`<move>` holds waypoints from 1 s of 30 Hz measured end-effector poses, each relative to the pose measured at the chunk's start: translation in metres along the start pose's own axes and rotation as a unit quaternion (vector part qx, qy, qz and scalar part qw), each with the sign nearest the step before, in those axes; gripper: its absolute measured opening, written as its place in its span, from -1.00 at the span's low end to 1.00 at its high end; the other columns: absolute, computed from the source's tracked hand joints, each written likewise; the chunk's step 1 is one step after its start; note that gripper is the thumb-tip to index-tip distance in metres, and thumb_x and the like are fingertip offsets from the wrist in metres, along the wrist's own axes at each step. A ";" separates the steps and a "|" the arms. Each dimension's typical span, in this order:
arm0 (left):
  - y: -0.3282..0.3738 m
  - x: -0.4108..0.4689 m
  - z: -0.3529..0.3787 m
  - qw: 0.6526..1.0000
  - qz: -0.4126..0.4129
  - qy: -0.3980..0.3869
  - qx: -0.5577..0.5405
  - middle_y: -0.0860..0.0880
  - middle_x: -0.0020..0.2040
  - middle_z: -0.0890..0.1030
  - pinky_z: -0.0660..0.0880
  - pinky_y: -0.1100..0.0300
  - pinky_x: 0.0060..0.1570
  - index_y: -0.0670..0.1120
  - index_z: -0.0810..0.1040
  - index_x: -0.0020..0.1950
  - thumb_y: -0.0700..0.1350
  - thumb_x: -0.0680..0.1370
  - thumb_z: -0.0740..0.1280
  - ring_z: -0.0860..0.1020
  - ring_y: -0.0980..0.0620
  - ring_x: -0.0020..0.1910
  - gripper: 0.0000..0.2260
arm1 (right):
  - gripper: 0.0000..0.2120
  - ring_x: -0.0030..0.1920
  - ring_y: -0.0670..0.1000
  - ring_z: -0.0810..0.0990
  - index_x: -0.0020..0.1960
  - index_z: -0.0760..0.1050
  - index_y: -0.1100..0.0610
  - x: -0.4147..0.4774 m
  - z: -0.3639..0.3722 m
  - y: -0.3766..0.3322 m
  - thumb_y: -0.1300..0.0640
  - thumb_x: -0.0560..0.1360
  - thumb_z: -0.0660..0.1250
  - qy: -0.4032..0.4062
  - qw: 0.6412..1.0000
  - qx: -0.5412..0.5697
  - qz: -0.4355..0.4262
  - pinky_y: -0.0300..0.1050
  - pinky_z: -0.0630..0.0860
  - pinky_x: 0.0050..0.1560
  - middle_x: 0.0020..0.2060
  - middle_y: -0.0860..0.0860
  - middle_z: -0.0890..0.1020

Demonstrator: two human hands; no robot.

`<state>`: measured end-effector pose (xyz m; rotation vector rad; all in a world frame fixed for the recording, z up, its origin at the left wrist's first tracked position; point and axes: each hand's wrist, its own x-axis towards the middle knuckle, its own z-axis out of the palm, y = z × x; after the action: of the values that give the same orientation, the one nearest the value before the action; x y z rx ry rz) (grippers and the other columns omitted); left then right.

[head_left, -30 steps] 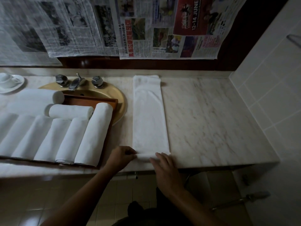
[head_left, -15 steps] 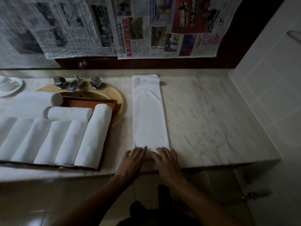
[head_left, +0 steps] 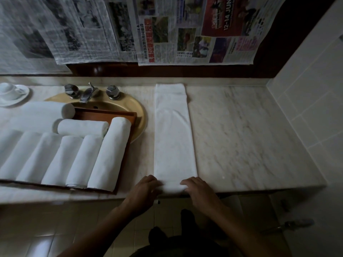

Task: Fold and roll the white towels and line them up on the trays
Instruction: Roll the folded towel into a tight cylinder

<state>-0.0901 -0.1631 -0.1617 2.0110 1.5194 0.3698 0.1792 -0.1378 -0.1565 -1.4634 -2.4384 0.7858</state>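
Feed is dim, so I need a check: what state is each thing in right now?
Long towel: folded strip, flat on the counter, near end rolled.
Left hand: grips the roll's left end.
Right hand: grips the roll's right end.
Tray: over the sink, partly filled.
Rolled towels: lined up on the tray.
Cup: upright on its saucer.

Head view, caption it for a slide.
Left hand and right hand roll up a folded white towel on the marble counter beside a wooden tray of rolled towels.
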 end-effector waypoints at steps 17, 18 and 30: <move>0.021 0.020 -0.011 0.987 -0.110 0.116 0.023 0.08 0.14 0.53 0.48 0.21 -0.01 0.01 0.57 0.25 0.12 0.63 0.34 0.53 0.14 0.04 -0.73 | -0.24 0.52 0.22 0.34 0.54 0.38 0.05 -0.019 0.045 -0.028 0.25 0.33 0.35 0.066 0.979 -0.192 0.033 0.36 0.12 0.45 0.50 0.11 0.42; 0.025 0.015 -0.003 0.986 -0.071 0.133 0.070 0.04 0.23 0.53 0.49 0.13 0.13 0.00 0.52 0.34 0.11 0.63 0.32 0.52 0.07 0.17 -0.67 | -0.26 0.54 0.23 0.30 0.56 0.35 0.06 -0.017 0.046 -0.027 0.25 0.36 0.25 0.063 0.979 -0.193 0.028 0.36 0.12 0.46 0.53 0.11 0.39; 0.012 0.033 0.019 0.963 0.030 0.017 0.268 -0.20 0.54 0.39 0.41 -0.18 0.40 -0.16 0.32 0.59 -0.16 0.32 0.58 0.40 -0.22 0.50 -0.13 | -0.29 0.53 0.21 0.35 0.61 0.25 0.08 0.034 0.019 -0.004 0.20 0.44 0.01 0.002 0.978 -0.208 -0.018 0.25 0.14 0.53 0.53 0.15 0.38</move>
<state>-0.0604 -0.1397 -0.1741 2.4724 1.7166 0.0084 0.1516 -0.1165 -0.1739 -1.5378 -2.7321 0.2694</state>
